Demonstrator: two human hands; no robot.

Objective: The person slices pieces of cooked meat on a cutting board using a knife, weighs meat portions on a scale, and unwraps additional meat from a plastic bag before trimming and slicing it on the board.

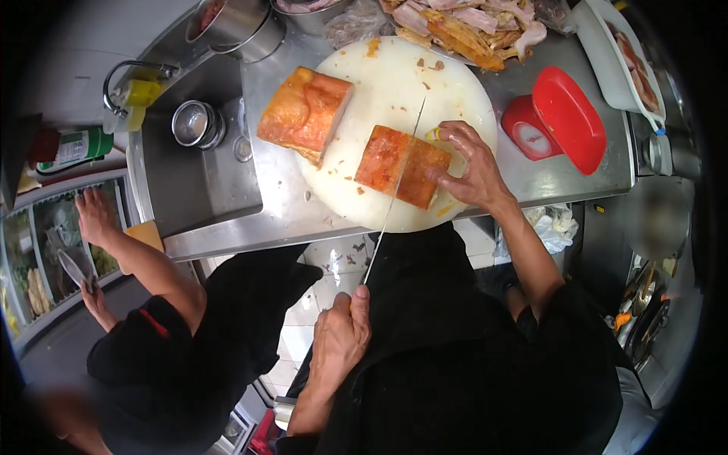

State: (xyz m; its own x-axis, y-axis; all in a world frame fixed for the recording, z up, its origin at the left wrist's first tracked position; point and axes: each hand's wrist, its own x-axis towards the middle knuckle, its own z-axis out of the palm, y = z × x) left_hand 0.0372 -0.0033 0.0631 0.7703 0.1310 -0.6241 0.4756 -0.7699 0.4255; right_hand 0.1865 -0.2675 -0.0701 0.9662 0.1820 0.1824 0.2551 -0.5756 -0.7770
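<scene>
My left hand (340, 334) is closed round the handle of a long knife (385, 214). Seen nearly edge-on, the blade runs across a slab of roast pork (381, 158) with crisp golden-brown skin; how deep it has cut I cannot tell. My right hand (472, 168) grips the slab's right part, thumb on the skin and fingers curled at the far side; one finger has a yellow wrap. The slab lies on a round white chopping board (334, 189) scattered with crumbs. A larger roast pork block (303, 110) rests at the board's left edge.
A red scale (527, 129) stands right of the board, near a white tray (607, 53) of meat. More cut meat (470, 26) lies behind. On the left are a sink (171, 182) and a co-worker's hands (96, 216), one holding a dish, by a glass-fronted cabinet (45, 243).
</scene>
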